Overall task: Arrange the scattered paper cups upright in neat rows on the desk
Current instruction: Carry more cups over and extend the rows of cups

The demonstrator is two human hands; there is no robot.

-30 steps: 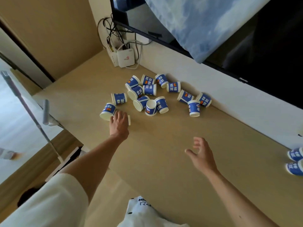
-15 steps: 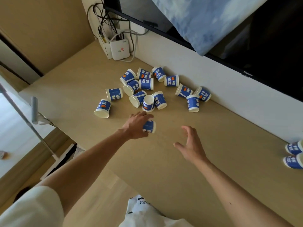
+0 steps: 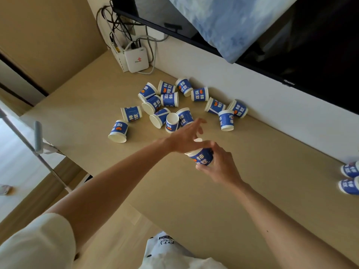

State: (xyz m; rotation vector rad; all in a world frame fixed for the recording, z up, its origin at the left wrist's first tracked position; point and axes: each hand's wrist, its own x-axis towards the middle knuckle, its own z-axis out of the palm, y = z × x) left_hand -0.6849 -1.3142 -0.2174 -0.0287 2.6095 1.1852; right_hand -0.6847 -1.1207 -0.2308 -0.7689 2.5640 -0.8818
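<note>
Both hands meet over the middle of the table (image 3: 252, 191) right now. The right hand (image 3: 221, 167) has its fingers (image 3: 202, 167) wrapped around a blue paper cup (image 3: 202, 157), thumb under it and the rest curled over the side, so it's gripping that cup off the surface. The cup's white rim faces up and toward the left hand. The left hand (image 3: 186, 138) sits right on top of that rim, touching or nearly touching it, with its fingers spread loose and pointing toward the wall. It isn't clamped on anything as far as I can see.

The rest of the scattered cups (image 3: 169, 100) are piled further back, close to the white wall (image 3: 252, 90). Most lie on their sides in a loose clump. 1 stray cup (image 3: 118, 130) sits mouth-down and tilted off to the left, and another cup (image 3: 226, 120) near the wall stands mouth-down. 2 more cups (image 3: 349, 177) peek in at the far right edge, partly cut off.

In the back corner there's a white router box (image 3: 137, 59) with a tangle of cables (image 3: 124, 32). A dark TV screen (image 3: 310, 55) hangs above the wall strip, with a blue cloth (image 3: 233, 22) draped over part of it.
</note>
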